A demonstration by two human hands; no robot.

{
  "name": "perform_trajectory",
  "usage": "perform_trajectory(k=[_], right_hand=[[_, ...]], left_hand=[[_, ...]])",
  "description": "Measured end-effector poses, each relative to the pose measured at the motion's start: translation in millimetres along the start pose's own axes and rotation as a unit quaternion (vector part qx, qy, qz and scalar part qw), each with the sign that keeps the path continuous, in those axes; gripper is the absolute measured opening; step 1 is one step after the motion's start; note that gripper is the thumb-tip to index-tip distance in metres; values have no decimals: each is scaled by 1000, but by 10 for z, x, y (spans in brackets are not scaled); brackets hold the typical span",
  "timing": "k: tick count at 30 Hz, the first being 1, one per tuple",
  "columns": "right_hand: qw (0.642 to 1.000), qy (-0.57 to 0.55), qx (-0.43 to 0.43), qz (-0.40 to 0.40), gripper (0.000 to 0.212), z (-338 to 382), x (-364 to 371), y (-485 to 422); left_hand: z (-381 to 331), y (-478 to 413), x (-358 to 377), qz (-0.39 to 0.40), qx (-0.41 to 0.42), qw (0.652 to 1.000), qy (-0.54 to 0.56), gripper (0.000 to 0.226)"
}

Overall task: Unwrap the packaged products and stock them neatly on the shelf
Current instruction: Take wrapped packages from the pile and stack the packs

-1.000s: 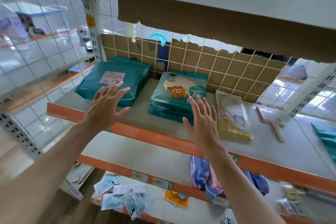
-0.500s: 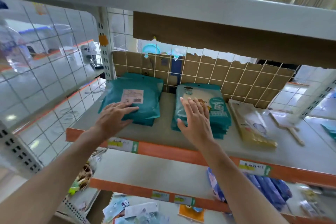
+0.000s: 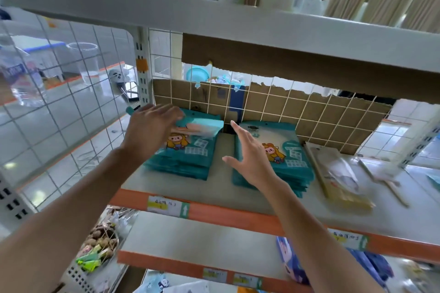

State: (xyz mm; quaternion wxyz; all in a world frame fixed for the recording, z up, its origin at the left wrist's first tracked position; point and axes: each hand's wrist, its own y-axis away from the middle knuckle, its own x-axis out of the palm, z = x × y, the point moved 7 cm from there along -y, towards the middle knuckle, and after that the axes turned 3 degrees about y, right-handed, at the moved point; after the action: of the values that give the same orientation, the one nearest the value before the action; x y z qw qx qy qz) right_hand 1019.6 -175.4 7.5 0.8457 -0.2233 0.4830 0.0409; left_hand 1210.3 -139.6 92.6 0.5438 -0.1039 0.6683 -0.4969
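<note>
bare arms (image 3: pixel 71 209) (left grip (image 3: pixel 150 133), right grip (image 3: pixel 250 159))

The only view is a wide-angle camera on the person's head. It faces forward and somewhat downward into a store shelf (image 3: pixel 214 194), so close that both forearms enter from the bottom edge, with the left hand (image 3: pixel 152 131) and right hand (image 3: pixel 250 159) near mid-frame. The upper board (image 3: pixel 238 21) crosses the top of the frame, the lower board (image 3: pixel 190 240) falls away beneath, and straight edges bow toward the corners.
</note>
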Motion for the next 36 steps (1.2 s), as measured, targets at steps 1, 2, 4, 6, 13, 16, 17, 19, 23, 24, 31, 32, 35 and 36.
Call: perform_trajectory(k=[1, 2, 4, 6, 13, 16, 17, 19, 23, 24, 31, 32, 35, 36], right_hand=[[999, -32, 4, 0, 86, 26, -31, -49], [998, -65, 10, 4, 87, 46, -50, -96], [992, -121, 17, 24, 85, 90, -52, -181], [981, -185, 22, 52, 77, 138, -10, -236], [909, -410, 62, 45, 23, 109, 24, -171], [916, -396, 64, 9, 21, 104, -145, -148], [924, -377, 57, 5, 18, 105, -217, -150], [952, -304, 43, 15, 12, 104, -369, -182], [988, -135, -7, 69, 23, 269, -627, -295], [989, -119, -23, 83, 24, 340, -671, -314], [986, -100, -46, 121, 18, 524, -758, -298], [989, -100, -35, 100, 18, 478, -814, -301], [994, -108, -5, -12, 28, 259, -1065, -300], [988, -150, 2, -47, 33, 191, -1139, -274]], left_hand=[[-27, -101, -91, -23, 19, 999, -13, 6], [-64, -188, -172, -49, 41, 998, -25, 7], [-132, -312, -245, -64, 84, 993, -46, 17], [-184, -408, -273, -67, 103, 990, -69, 17], [-277, -632, -413, -90, 64, 993, -52, 25], [-157, -643, -379, -78, 0, 997, -22, 26], [-104, -627, -357, -72, -21, 997, -15, 26], [-60, -592, -298, -39, -27, 999, -13, 43], [-342, -602, -160, 59, 103, 993, -12, 58], [-398, -615, -96, 89, 117, 989, -9, 56], [-286, -620, 225, 251, -53, 955, 149, 15], [-246, -601, 229, 249, -66, 953, 159, 11], [-77, -543, 142, 210, -116, 950, 201, 8], [-7, -524, 84, 186, -135, 949, 217, 6]])
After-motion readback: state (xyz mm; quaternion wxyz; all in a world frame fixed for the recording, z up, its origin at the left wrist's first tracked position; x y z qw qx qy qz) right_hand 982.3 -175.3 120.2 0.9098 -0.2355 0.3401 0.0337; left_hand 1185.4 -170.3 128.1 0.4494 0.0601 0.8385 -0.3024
